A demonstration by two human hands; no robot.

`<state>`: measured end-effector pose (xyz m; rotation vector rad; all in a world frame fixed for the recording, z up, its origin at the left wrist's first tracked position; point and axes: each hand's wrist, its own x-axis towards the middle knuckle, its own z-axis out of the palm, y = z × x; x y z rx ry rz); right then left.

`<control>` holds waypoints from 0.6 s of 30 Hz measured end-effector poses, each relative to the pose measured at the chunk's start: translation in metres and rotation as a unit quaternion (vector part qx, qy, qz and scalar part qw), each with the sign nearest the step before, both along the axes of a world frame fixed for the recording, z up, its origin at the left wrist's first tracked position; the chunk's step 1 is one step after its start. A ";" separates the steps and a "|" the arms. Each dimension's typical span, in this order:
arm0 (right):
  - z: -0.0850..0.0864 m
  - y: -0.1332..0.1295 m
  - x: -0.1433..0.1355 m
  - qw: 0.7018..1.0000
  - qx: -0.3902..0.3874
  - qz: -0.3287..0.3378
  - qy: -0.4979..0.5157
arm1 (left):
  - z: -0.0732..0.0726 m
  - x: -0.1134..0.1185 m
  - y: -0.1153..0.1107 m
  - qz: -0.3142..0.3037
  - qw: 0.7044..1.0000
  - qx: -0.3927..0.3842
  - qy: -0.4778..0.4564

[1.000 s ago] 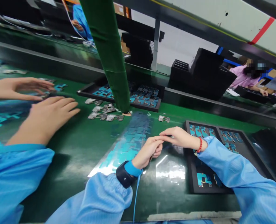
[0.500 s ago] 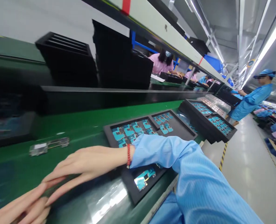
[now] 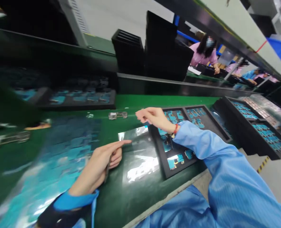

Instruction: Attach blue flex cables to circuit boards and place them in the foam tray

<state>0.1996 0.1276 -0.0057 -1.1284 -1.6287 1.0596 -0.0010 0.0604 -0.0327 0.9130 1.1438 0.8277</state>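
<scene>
My left hand [image 3: 104,163] is over the green work surface, its index finger stretched out and the other fingers curled. A thin dark edge shows beside the curled fingers; its kind is unclear. My right hand [image 3: 152,117], with a red bead bracelet [image 3: 175,129] at the wrist, is beside the left edge of a black tray [image 3: 159,158]. Its fingers are bent together, and whatever they hold is hidden. Blue circuit boards [image 3: 175,161] lie in the tray's compartments. Between my hands lies a clear, shiny plastic sheet [image 3: 140,152]. A small metal-covered circuit board [image 3: 118,115] rests behind it.
Blue boards under glossy film [image 3: 57,164] spread at left. Another black tray of boards [image 3: 83,103] stands behind them. Stacked black trays [image 3: 252,126] are at right. Upright black boxes [image 3: 169,50] stand on the ledge. A co-worker in pink [image 3: 203,57] sits across the line.
My hands, which were touching at lower left, have come apart. The right has bent its fingers near the tray; the left has its index extended. The view has swung left.
</scene>
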 end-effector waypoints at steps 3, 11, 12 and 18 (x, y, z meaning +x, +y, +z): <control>0.008 0.004 0.012 0.998 0.012 -0.058 0.025 | -0.003 0.003 0.008 0.023 1.000 -0.015 0.009; 0.022 -0.020 0.021 0.983 0.151 -0.101 -0.020 | -0.014 0.013 0.014 0.056 0.998 -0.019 0.011; 0.022 -0.026 0.018 0.974 0.198 -0.095 -0.050 | -0.011 0.013 0.014 0.058 0.998 -0.013 0.004; 0.013 -0.051 -0.001 0.809 0.529 0.044 -0.252 | 0.017 0.011 -0.002 -0.036 0.996 0.019 -0.076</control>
